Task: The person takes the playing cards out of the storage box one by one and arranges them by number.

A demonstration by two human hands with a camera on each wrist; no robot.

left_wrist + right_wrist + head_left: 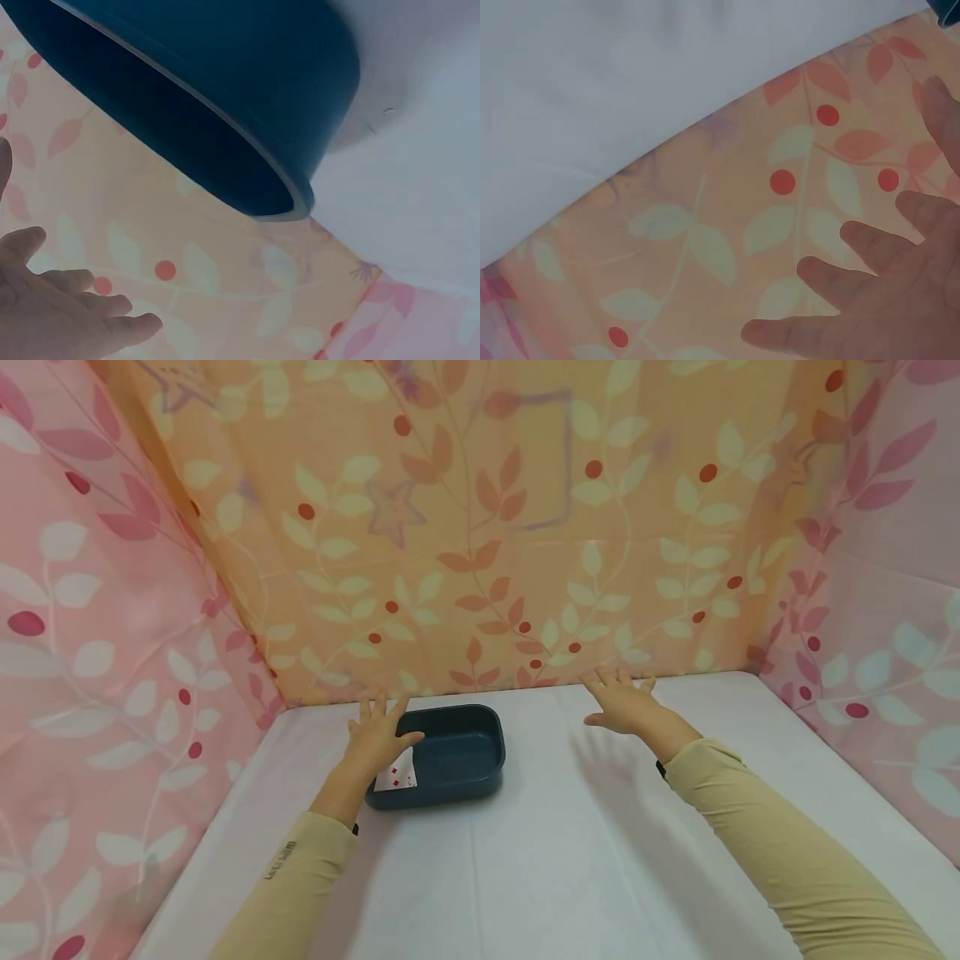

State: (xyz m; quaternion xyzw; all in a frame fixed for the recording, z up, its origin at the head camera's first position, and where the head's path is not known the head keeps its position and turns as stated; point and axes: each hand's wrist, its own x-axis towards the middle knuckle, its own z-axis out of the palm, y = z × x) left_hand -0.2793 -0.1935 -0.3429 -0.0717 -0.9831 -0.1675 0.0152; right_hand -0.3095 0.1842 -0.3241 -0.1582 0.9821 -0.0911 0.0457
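Note:
A dark blue rectangular basin stands on the white tabletop, left of the middle in the head view. At its left end shows a white playing card with red diamonds, partly hidden behind my left hand. That hand hovers over the basin's left end with fingers spread and nothing held. In the left wrist view the basin's outer wall is close by, apart from the spread fingers. My right hand, also spread and holding nothing, hovers over the table's far side, to the right of the basin.
The white-covered table ends at an orange leaf-patterned curtain behind. Pink patterned curtains close off the left and right sides. Beneath the right arm, its shadow falls on the cloth.

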